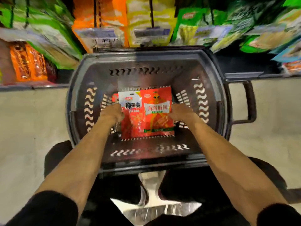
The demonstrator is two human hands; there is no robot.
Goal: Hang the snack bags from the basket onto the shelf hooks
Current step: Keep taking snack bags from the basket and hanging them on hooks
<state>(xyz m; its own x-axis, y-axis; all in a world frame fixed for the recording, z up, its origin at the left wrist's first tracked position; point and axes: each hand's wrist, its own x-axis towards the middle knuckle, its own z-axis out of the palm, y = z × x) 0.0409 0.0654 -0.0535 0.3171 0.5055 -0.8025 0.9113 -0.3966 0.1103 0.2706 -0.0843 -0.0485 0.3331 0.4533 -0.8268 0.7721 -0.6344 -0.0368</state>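
Observation:
A dark grey plastic basket [146, 57] stands on the floor below me, against the shelf. On its bottom lie two red snack bags side by side: one with a white top [132, 121] on the left, one with an orange figure [158, 121] on the right. My left hand [112, 112] is down in the basket with its fingers closed on the left edge of the white-topped bag. My right hand [181, 112] grips the right edge of the orange-figure bag. Both forearms reach in over the near rim.
Rows of green, orange and yellow snack bags [101, 22] hang on dark hooks above the basket, blurred. More orange packs [27, 62] sit on the low shelf at left. The basket's handle [249, 101] sticks out to the right. Pale floor lies on both sides.

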